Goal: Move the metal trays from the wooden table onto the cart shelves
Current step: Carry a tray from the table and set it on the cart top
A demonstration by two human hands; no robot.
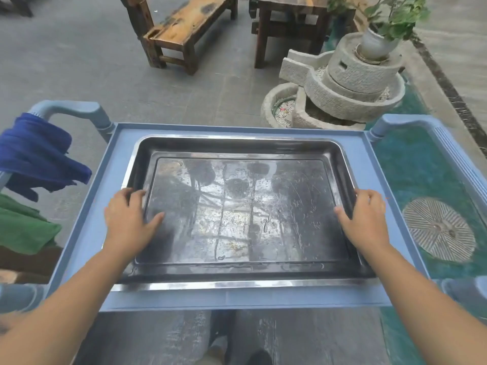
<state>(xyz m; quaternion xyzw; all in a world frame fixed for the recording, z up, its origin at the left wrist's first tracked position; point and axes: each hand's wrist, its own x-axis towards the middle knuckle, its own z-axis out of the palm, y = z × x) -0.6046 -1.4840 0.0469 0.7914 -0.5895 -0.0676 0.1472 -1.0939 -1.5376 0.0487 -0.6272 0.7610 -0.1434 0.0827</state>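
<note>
The metal tray (245, 212) is lying on the blue plastic cart's top shelf (237, 299), inside its raised lip, with its long axis running left to right across the view, in line with the shelf's own length. It is a shallow rectangle of polished steel with rounded corners and a flat, rolled rim; its stepped floor is carrying smears and beads of water (they are mirroring dark shapes from overhead). The left hand (129, 219) is gripping the tray's left short side, fingers curled over the rim and thumb lying inside on the floor. The right hand (366, 222) is gripping the right short side the same way. A blue cloth (37, 154) is hanging from the cart handle (71, 108) at the left, with a green cloth (23, 227) below it. Beyond the cart, a rough stone mill (350, 75) is bearing a potted plant (390, 19), and a worn wooden bench (184, 25) is standing on the grey paving.
</note>
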